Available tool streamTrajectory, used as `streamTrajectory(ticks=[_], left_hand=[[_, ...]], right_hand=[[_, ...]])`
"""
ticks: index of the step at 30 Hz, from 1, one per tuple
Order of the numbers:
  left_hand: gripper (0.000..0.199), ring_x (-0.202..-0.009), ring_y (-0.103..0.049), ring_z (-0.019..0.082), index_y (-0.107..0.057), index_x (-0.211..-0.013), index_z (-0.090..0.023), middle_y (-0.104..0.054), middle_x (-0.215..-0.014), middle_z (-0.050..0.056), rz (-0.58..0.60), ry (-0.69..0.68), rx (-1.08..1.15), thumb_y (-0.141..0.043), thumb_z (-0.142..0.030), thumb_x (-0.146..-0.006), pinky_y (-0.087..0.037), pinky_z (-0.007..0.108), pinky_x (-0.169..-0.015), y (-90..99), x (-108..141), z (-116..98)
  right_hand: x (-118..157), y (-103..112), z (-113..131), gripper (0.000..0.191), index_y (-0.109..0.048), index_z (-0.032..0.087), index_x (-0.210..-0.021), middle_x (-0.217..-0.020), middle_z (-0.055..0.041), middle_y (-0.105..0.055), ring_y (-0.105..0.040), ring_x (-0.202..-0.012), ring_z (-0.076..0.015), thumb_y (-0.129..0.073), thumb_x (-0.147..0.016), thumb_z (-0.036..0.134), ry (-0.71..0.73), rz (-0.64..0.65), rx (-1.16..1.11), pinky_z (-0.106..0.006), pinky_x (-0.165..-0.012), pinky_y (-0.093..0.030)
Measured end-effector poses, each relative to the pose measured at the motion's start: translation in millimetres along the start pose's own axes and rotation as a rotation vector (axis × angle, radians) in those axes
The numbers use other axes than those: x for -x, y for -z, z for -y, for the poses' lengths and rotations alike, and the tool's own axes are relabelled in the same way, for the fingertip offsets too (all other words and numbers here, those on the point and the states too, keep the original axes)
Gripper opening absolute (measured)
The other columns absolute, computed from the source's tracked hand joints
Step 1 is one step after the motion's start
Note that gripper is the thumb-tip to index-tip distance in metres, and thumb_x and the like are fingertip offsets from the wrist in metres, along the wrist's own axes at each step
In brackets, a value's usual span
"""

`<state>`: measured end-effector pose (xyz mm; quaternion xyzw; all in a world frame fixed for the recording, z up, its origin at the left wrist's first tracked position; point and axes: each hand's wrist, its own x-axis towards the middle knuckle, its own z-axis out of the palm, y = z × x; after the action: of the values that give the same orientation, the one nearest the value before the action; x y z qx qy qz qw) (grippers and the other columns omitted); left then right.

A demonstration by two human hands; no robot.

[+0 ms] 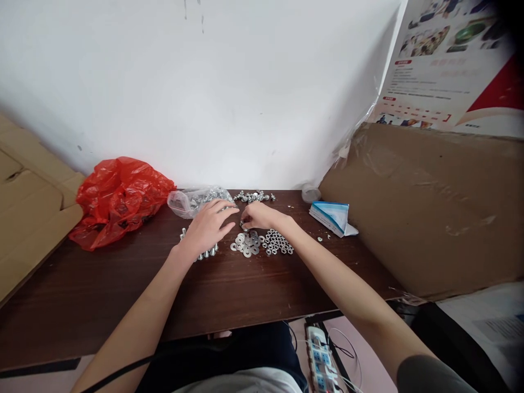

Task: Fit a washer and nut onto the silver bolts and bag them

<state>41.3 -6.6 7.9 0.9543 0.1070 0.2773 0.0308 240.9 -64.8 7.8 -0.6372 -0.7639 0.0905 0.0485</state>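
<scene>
My left hand [209, 225] hovers with its fingers stretched out and holds nothing. Under and beside it, several bolts [208, 253] lie partly hidden by the palm. The fingers of my right hand [258, 216] are pinched at a small round metal piece that looks like a washer [244, 226]. Just below those fingertips is a loose pile of flat washers [247, 245]. A cluster of hex nuts [278, 243] lies right of the pile, close to my right wrist.
Assembled-looking small fasteners [254, 196] lie against the wall, beside a clear bag [194, 199] of metal parts. A red plastic bag [120, 199] and cardboard [33, 191] stand left. Right are a tape roll [311, 194], a blue-white packet [332, 217] and a large carton [442, 213].
</scene>
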Motion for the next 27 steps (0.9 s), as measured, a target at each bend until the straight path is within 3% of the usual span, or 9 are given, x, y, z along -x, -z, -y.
streamTrajectory(ticks=[12,16,21,27], left_hand=[[0.027,-0.118,-0.05,0.023,-0.061,-0.116,-0.019,-0.059,-0.125,0.007,-0.002,0.05,-0.003,-0.054,-0.021,-0.09,-0.042,0.043,-0.102,2.9,0.4,-0.7],[0.027,-0.119,-0.05,0.023,-0.061,-0.116,-0.02,-0.059,-0.125,0.007,-0.005,0.047,0.003,-0.054,-0.021,-0.09,-0.041,0.043,-0.102,1.6,0.6,0.1],[0.028,-0.119,-0.049,0.023,-0.061,-0.117,-0.021,-0.059,-0.126,0.007,0.004,0.044,0.001,-0.054,-0.022,-0.09,-0.041,0.044,-0.102,1.0,0.8,0.7],[0.027,-0.116,-0.051,0.023,-0.062,-0.116,-0.018,-0.062,-0.121,0.007,0.084,0.042,-0.028,-0.054,-0.024,-0.091,-0.041,0.042,-0.1,-3.2,1.3,3.0]], right_hand=[[1.8,8.1,8.0,0.022,-0.075,0.012,-0.095,-0.081,-0.0078,-0.07,-0.058,-0.072,-0.0172,-0.076,-0.075,0.022,0.027,0.115,0.021,-0.029,-0.067,-0.039],[1.2,6.4,10.7,0.019,-0.075,0.012,-0.094,-0.084,-0.0086,-0.071,-0.059,-0.074,-0.0178,-0.074,-0.075,0.015,0.042,0.098,0.059,-0.03,-0.069,-0.04],[0.4,4.3,10.6,0.008,-0.075,0.013,-0.081,-0.073,-0.0048,-0.067,-0.054,-0.064,-0.014,-0.07,-0.075,0.01,0.063,0.06,0.029,-0.029,-0.066,-0.039],[2.8,-5.3,3.9,0.008,-0.072,0.013,-0.079,-0.071,-0.0028,-0.064,-0.052,-0.063,-0.0131,-0.069,-0.073,0.011,0.053,-0.014,-0.046,-0.028,-0.064,-0.038]])
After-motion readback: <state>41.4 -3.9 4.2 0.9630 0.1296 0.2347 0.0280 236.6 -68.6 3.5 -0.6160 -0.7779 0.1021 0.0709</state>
